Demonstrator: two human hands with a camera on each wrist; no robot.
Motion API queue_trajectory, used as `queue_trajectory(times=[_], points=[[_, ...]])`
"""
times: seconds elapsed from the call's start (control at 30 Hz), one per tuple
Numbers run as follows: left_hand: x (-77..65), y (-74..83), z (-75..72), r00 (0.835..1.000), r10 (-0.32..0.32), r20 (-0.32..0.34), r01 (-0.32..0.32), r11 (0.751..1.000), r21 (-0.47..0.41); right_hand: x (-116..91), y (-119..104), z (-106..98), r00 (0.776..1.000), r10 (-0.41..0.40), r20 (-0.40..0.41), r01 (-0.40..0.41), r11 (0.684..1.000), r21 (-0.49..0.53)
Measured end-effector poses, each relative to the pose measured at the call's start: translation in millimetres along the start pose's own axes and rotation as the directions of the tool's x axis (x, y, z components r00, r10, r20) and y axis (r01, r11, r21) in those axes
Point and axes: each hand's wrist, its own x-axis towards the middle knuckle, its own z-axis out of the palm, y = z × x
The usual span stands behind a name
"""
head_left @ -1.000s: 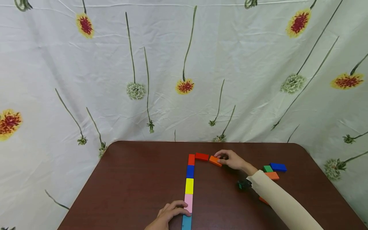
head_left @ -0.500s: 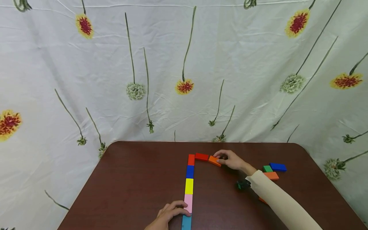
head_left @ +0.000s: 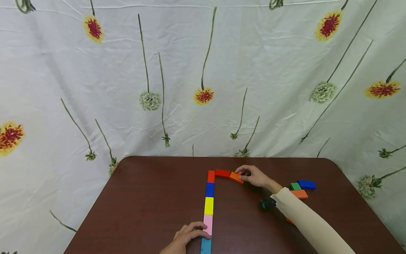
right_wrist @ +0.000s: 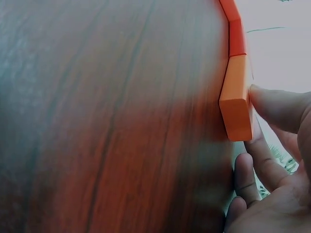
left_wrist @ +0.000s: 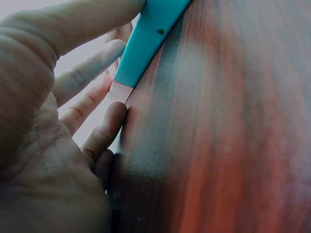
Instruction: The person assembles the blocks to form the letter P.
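Note:
A straight row of flat blocks runs away from me in the head view: light blue (head_left: 205, 246), pink (head_left: 207, 222), yellow (head_left: 208, 205), dark blue (head_left: 209, 189) and red-orange (head_left: 211, 176). From its far end a red block (head_left: 222, 173) points right. An orange block (head_left: 235, 177) meets that red one at a slight angle, end to end in the right wrist view. My right hand (head_left: 256, 177) pinches the orange block between thumb and fingers. My left hand (head_left: 185, 237) lies at the row's near end, fingertips touching the pink and light blue blocks.
Right of the row lie loose blocks: blue (head_left: 307, 184), green (head_left: 295, 186) and orange (head_left: 299, 194). Another orange block (head_left: 290, 221) is partly hidden by my right sleeve (head_left: 312, 220). A flowered cloth (head_left: 177, 70) hangs behind the brown table (head_left: 152, 204).
My right hand has slid the orange block slightly left, and the small gap to the red block has closed. The left hand has stayed where it was.

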Motion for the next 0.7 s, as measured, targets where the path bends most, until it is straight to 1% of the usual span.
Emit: queue_trajectory(times=[0.17,0.3,0.4,0.47,0.63,0.7], points=[[0.1,-0.9,0.8,1.000,0.015,-0.015,-0.015,1.000,0.014,4.9,-4.7,5.6,0.999,0.026,-0.046,-0.027,0.999,-0.018],[-0.8,-0.4,1.4,0.999,0.025,-0.023,-0.025,0.999,0.021,9.2,-11.0,14.2,0.992,0.075,-0.098,-0.078,0.997,-0.023],[-1.1,-0.2,1.5,0.999,0.029,-0.024,-0.028,0.999,0.020,12.1,-14.3,20.6,0.985,0.120,-0.120,-0.125,0.992,-0.033],[-1.0,-0.6,1.5,0.998,0.046,-0.030,-0.045,0.999,0.029,13.7,-15.4,23.8,0.982,0.137,-0.131,-0.145,0.988,-0.049],[-0.8,-1.3,1.4,0.995,0.089,-0.042,-0.086,0.995,0.056,16.2,-17.5,28.9,0.974,0.142,-0.177,-0.158,0.984,-0.080],[-0.8,-1.2,1.5,0.996,0.077,-0.039,-0.075,0.996,0.049,16.6,-17.8,30.3,0.971,0.143,-0.190,-0.162,0.983,-0.087]])
